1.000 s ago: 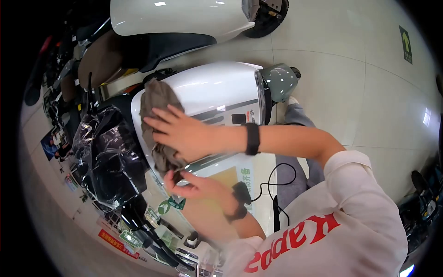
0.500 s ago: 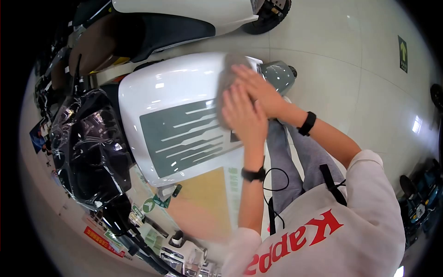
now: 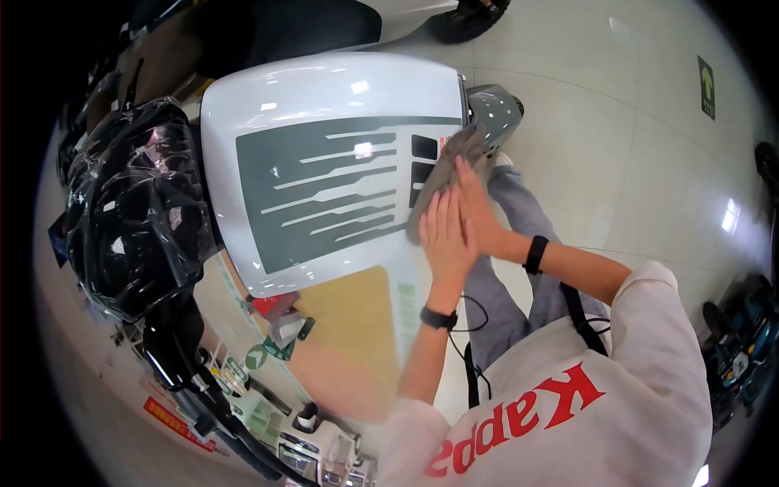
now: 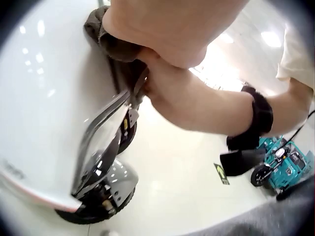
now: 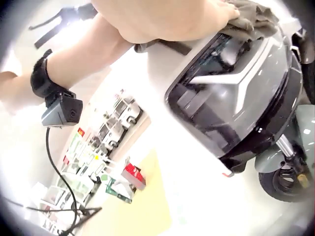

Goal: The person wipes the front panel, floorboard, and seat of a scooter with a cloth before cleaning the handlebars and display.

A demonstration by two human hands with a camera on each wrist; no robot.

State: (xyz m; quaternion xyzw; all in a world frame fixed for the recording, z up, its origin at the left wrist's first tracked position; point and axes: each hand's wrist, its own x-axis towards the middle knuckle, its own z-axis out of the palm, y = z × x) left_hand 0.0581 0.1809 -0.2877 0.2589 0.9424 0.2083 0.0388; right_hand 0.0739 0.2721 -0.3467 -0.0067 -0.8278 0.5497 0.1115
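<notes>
A grey-brown cloth (image 3: 438,180) lies bunched against the right end of a white scooter panel (image 3: 324,85), beside its dark label squares. My left hand (image 3: 448,239) presses on the cloth with straight fingers. Close beside it, with fingers also extended over the cloth, is my right hand (image 3: 482,217). In the left wrist view the cloth (image 4: 120,46) shows under the hand at the panel's edge. The right wrist view has the cloth (image 5: 256,22) above a glossy lamp lens (image 5: 231,98).
Plastic-wrapped handlebars (image 3: 146,211) stand left of the panel. A grey fender (image 3: 493,114) juts out at its right end. Behind is another scooter with a black seat (image 3: 316,24). Boxes (image 3: 276,316) sit on a surface below. A black cable (image 3: 477,304) hangs near my left wrist.
Both hands and the cloth have swept from the panel's handlebar end to its right end, uncovering the grey striped graphic. Over the last half second they moved lower along that end.
</notes>
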